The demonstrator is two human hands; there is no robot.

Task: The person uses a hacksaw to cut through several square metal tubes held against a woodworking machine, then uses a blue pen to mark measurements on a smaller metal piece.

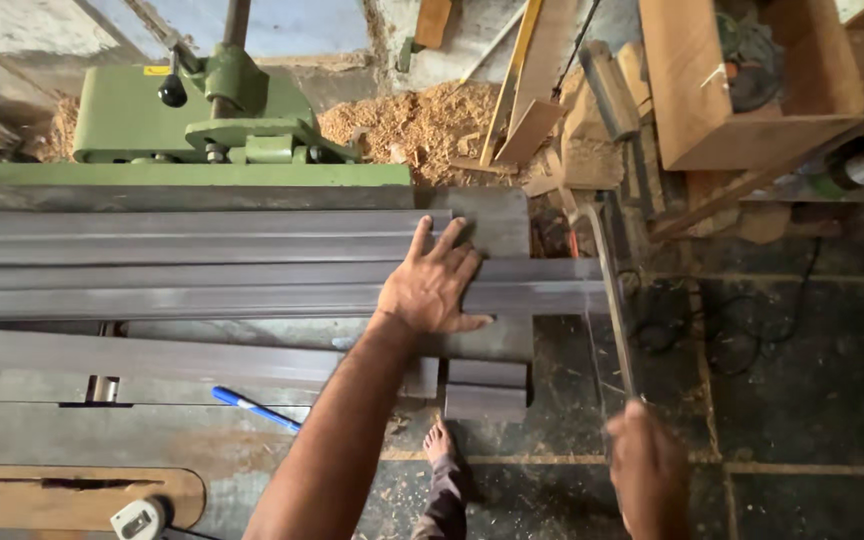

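A: Long grey planed wooden boards (202,270), stacked flat side by side on the grey metal machine table (42,420). Their near ends lie under the left hand (432,285).

B: Left hand's state?

A: Flat, fingers spread, palm pressing down on the board ends. Not gripping anything.

B: Right hand (647,465)?

A: Closed round the near end of a long thin grey strip (612,300), blurred. The strip runs away from that hand, past the board ends, just right of the left hand.

B: Below the left hand?

A: Two short grey offcut blocks (485,388), just beside the forearm. Left of the forearm, a blue pen (255,408) lies on the table. Further toward the wrist side, a tan wooden insert plate (77,495) with a tape measure (139,518) at its edge.

B: Beyond the fingers?

A: Green cast machine body (202,120), then a heap of pale wood shavings (422,120). A bare foot (439,442) shows on the dark tiled floor (812,380) between the two arms.
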